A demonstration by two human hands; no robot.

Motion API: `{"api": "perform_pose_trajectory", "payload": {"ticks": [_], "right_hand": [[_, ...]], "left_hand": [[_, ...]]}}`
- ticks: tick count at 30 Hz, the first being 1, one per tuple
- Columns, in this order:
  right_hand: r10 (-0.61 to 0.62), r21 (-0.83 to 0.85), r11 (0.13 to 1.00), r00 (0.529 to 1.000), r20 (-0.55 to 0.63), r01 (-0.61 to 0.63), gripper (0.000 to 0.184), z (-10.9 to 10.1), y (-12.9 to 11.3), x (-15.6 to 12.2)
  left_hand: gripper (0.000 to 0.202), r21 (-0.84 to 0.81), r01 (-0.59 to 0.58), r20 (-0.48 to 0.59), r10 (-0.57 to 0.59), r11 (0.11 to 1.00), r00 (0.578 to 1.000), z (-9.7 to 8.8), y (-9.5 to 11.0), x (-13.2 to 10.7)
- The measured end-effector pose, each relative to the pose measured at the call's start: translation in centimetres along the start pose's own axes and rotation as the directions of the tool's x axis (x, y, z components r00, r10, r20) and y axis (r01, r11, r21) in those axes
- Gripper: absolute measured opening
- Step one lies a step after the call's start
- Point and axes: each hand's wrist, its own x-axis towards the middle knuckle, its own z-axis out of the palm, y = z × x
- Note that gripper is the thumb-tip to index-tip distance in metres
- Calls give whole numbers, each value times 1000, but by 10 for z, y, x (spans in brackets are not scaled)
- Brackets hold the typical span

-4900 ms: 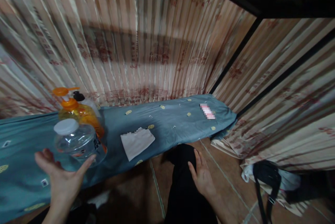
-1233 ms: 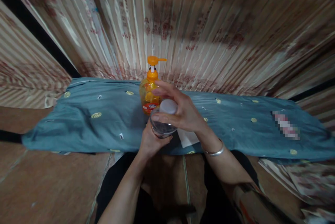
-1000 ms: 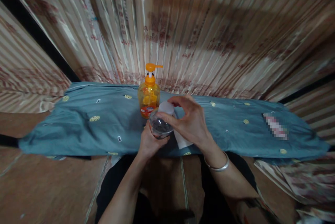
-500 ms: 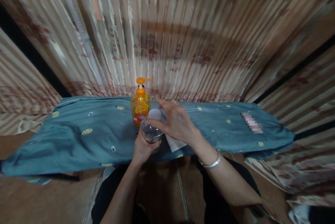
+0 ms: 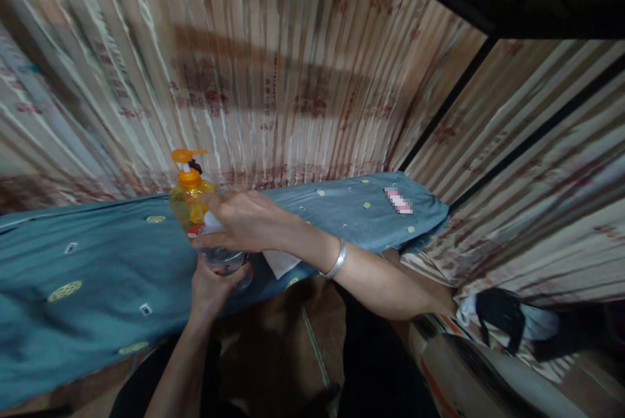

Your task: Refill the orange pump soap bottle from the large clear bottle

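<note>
My left hand (image 5: 211,288) is wrapped round a clear plastic cup (image 5: 225,260), low at its side. Over the cup's mouth, my right hand (image 5: 247,219) is closed, with a white round piece (image 5: 211,222) showing between thumb and fingers. The kind of that piece is not clear, as the fingers cover part of it. Just behind the hands stands a yellow see-through pump bottle (image 5: 181,204) with an orange pump head; my right fingers hide part of its right side. A white sheet, perhaps paper, (image 5: 282,263) lies under my right wrist.
A teal patterned cloth (image 5: 112,255) covers the long narrow surface. At its right end lies a small pink and white blurred packet (image 5: 398,201). A pleated curtain (image 5: 293,92) hangs behind, with dark poles (image 5: 449,102) at the right. A black bag-like item (image 5: 500,317) lies lower right.
The view has turned to the right, so the bottle and cup appear further left. My right hand has come lower and closer over the cup. My left hand still holds the cup.
</note>
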Motion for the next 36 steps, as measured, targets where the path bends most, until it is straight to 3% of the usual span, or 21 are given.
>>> {"api": "perform_pose_trajectory", "payload": {"ticks": [2,5,9,11,15,18,23,26,30,33,36], "right_hand": [[1,-80,997,999,35,1,39,6,-3,4],[-35,-110,993,999,32,38,28,8,-3,11],[-101,-64,992,985,139,111,17,-5,3,12],[-156,-76,982,970,189,172,24,-10,5,10],[-117,-133,983,988,102,130,45,-9,6,6],[-107,-173,978,992,71,118,36,-8,4,7],[-165,-152,968,961,222,202,18,-20,6,15],[-249,-36,964,944,218,263,5,-23,10,21],[-329,72,944,922,203,321,20,-21,10,30],[-302,-10,950,924,234,313,13,-22,2,33],[-179,-194,955,959,222,223,27,-22,-9,32]], "left_hand": [[41,11,9,-3,-9,1000,1000,-1,0,1],[62,14,14,-14,-14,1000,1000,-3,-1,2],[73,1,8,-19,-8,1000,1000,-3,-3,2],[75,-6,2,-20,-2,1000,1000,-1,-3,1],[61,-29,-14,-16,13,999,1000,1,-4,-3],[43,-55,-20,-7,20,998,1000,2,-5,-7],[43,-97,-11,0,11,995,1000,5,-9,-10],[44,-123,-6,-7,5,992,1000,5,-12,-8],[46,-140,-9,-45,2,990,999,0,-14,-3],[47,-137,-9,-60,1,991,998,-7,-16,1],[46,-120,1,-52,-8,993,999,-12,-17,2]]}}
